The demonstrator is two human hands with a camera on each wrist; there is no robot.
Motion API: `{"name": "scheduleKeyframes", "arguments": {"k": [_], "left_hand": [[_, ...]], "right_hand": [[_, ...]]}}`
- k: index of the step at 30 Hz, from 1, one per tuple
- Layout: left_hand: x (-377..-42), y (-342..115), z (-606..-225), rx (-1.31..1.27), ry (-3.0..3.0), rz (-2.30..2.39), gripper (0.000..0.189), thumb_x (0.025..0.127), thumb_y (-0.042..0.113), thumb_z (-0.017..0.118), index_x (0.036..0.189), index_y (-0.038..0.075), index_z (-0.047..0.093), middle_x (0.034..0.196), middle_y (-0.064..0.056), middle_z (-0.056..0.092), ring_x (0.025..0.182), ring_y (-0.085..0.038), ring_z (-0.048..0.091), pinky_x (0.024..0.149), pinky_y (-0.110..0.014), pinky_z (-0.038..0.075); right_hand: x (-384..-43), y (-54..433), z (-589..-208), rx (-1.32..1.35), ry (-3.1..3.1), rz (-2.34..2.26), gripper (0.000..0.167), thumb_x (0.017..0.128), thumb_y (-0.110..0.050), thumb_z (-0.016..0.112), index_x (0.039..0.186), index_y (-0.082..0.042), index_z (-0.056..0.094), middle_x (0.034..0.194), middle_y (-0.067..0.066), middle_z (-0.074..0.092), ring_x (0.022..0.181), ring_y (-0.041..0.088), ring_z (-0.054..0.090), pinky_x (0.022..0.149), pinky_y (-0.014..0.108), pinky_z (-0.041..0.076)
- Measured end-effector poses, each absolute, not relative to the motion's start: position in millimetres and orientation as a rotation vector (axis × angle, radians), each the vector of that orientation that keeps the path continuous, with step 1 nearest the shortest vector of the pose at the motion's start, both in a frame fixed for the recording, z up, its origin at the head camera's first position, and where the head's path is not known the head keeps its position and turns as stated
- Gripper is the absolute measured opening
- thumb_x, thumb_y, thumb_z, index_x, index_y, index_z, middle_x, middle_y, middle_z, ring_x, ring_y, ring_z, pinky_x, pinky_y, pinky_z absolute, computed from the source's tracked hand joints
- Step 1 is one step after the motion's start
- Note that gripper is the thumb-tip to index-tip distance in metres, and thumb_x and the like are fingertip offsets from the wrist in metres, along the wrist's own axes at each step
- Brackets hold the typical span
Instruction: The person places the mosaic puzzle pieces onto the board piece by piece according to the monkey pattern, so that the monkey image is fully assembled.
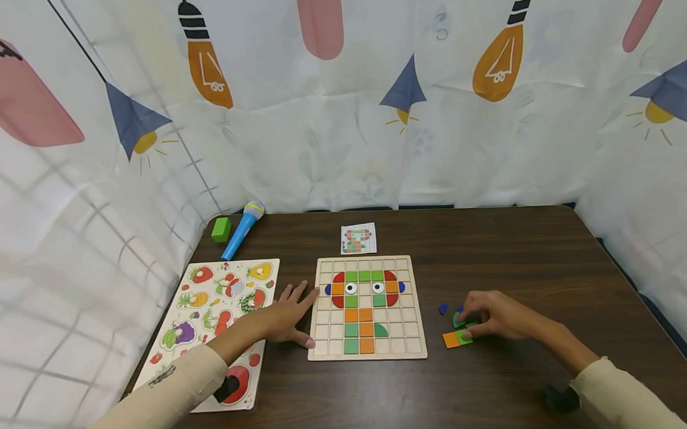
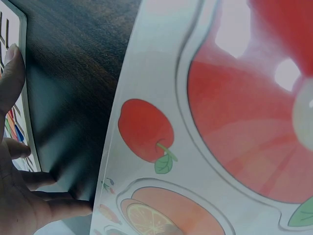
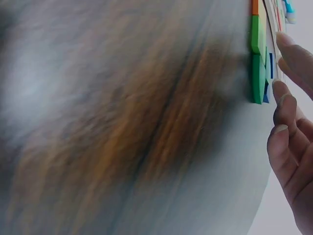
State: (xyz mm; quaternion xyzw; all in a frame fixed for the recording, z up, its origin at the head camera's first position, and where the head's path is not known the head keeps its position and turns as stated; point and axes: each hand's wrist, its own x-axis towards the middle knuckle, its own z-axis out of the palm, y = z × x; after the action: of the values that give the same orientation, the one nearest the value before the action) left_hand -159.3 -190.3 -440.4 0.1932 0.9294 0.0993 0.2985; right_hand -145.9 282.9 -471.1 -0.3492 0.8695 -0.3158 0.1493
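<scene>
A wooden grid board [image 1: 404, 313] holds colored tiles laid out as a figure with two eyes. My left hand [image 1: 283, 314] lies at the board's left edge, its fingers spread and its thumb on the lower left rim. Right of the board, my right hand [image 1: 497, 316] reaches over a small group of loose pieces, fingers bent and thumb apart from them. Under its fingertips are a light green square tile [image 1: 464, 338] and dark green rounded pieces [image 1: 456, 320]. An orange square tile [image 1: 451, 340] and a blue piece [image 1: 443, 308] lie beside them.
A small pattern card [image 1: 358, 238] lies behind the grid board. To the left is a fruit-and-vegetable puzzle board [image 1: 210, 288], partly beneath my left forearm. A blue toy microphone [image 1: 242, 234] and a green block [image 1: 221, 229] lie at the table's back left corner.
</scene>
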Motion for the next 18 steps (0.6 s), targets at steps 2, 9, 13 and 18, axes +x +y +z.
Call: {"name": "scheduleKeyframes", "arguments": {"k": [2, 9, 13, 18], "left_hand": [[-159.5, -190.2, -440.2, 0.516, 2.468, 0.263, 0.108, 0.082, 0.052, 0.078, 0.161, 0.012, 0.018, 0.167, -0.024, 0.007, 0.150, -0.055, 0.007, 0.113, -0.070, 0.025], [-160.0, -190.8, -441.3, 0.520, 2.465, 0.262, 0.108, 0.082, 0.052, 0.078, 0.162, 0.012, 0.017, 0.167, -0.025, 0.007, 0.150, -0.055, 0.007, 0.113, -0.070, 0.025], [-160.3, -191.3, -442.5, 0.522, 2.468, 0.266, 0.108, 0.081, 0.052, 0.078, 0.161, 0.012, 0.017, 0.167, -0.024, 0.007, 0.150, -0.055, 0.007, 0.112, -0.071, 0.025], [-160.8, -191.7, -442.9, 0.520, 2.467, 0.270, 0.109, 0.081, 0.052, 0.079, 0.161, 0.012, 0.018, 0.167, -0.025, 0.007, 0.150, -0.055, 0.007, 0.112, -0.072, 0.025]], "right_hand": [[-143.1, 284.8, -471.4, -1.018, 2.475, -0.924, 0.025, 0.087, -0.034, 0.078, 0.104, -0.016, 0.079, 0.098, -0.008, 0.062, 0.077, 0.001, 0.052, 0.064, 0.020, 0.049], [-138.1, 284.9, -473.8, -1.045, 2.467, -0.900, 0.025, 0.086, -0.036, 0.079, 0.103, -0.017, 0.080, 0.098, -0.009, 0.059, 0.081, 0.001, 0.055, 0.067, 0.020, 0.051], [-138.1, 283.0, -473.5, -1.020, 2.486, -0.858, 0.023, 0.085, -0.037, 0.080, 0.101, -0.020, 0.078, 0.097, -0.009, 0.059, 0.080, 0.001, 0.053, 0.066, 0.020, 0.050], [-137.9, 279.9, -471.4, -0.990, 2.505, -0.814, 0.024, 0.084, -0.040, 0.080, 0.101, -0.023, 0.075, 0.099, -0.010, 0.059, 0.078, 0.001, 0.052, 0.065, 0.020, 0.048]]}}
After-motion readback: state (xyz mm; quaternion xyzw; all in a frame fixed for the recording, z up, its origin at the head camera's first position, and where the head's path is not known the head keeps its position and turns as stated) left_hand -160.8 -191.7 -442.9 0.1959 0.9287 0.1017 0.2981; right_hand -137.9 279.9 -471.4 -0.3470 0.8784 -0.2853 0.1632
